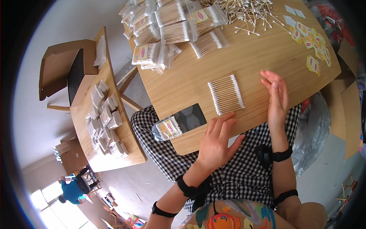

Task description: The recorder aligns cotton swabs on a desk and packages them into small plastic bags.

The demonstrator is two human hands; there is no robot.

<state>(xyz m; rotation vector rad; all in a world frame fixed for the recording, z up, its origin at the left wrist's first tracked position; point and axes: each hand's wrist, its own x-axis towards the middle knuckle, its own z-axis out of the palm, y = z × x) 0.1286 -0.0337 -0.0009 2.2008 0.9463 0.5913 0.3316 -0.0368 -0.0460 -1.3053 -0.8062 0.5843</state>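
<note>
A flat row of cotton swabs (225,94) lies side by side on the wooden table (255,57), white tips along both ends. My left hand (218,141) rests at the table's near edge, palm down, fingers stretched out. Its fingertips are at the near end of the row; whether they touch the last swab I cannot tell. To the right of the row, my right hand (277,97) is held on edge with fingers loosely apart and nothing in them. Left of the row, a filled swab bag (169,128) with a yellow card lies beside a dark plastic sheet (190,117).
Filled swab bags (167,23) are piled at the far left, near loose swabs (248,13). Yellow cards (314,42) lie far right. A side table (126,133) holds more packs (103,118) and an open cardboard box (72,68). Another person (72,191) is in the background.
</note>
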